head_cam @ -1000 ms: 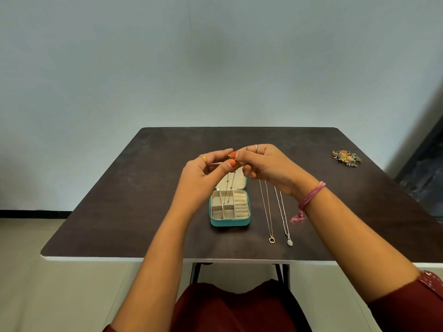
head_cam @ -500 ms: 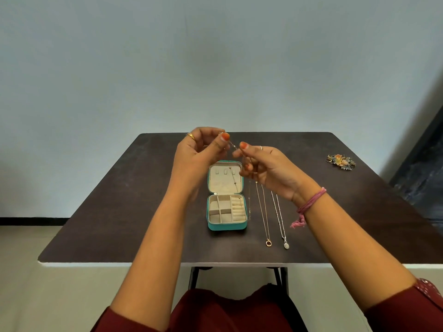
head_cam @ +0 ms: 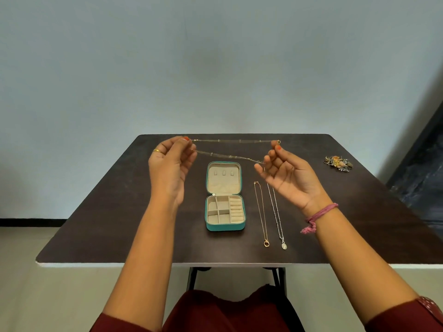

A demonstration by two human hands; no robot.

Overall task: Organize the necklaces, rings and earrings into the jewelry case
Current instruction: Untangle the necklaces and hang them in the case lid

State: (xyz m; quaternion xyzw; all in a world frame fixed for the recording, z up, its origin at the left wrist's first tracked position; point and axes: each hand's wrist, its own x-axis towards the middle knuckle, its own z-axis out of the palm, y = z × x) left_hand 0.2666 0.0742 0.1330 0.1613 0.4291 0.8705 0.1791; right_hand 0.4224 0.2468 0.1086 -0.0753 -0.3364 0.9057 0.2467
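Observation:
A thin gold chain necklace [head_cam: 230,140] is stretched level in the air above the open teal jewelry case [head_cam: 224,226]. My left hand [head_cam: 171,164] pinches one end of the chain at the left. My right hand [head_cam: 286,174] pinches the clasp end at the right. The case lies in the middle of the table with its beige lid flat and its compartments showing. To the right of the case lie a gold necklace with a ring pendant [head_cam: 261,212] and a silver necklace with an oval pendant [head_cam: 276,216], both straight on the table.
The dark brown table [head_cam: 107,212] has a white front edge. A small heap of colourful rings and earrings [head_cam: 338,162] sits at the far right. A pale wall stands behind, and a dark panel at the right.
My hands have moved apart, from touching above the case to wide on either side. The chain that hung down over the case is now pulled out level between them.

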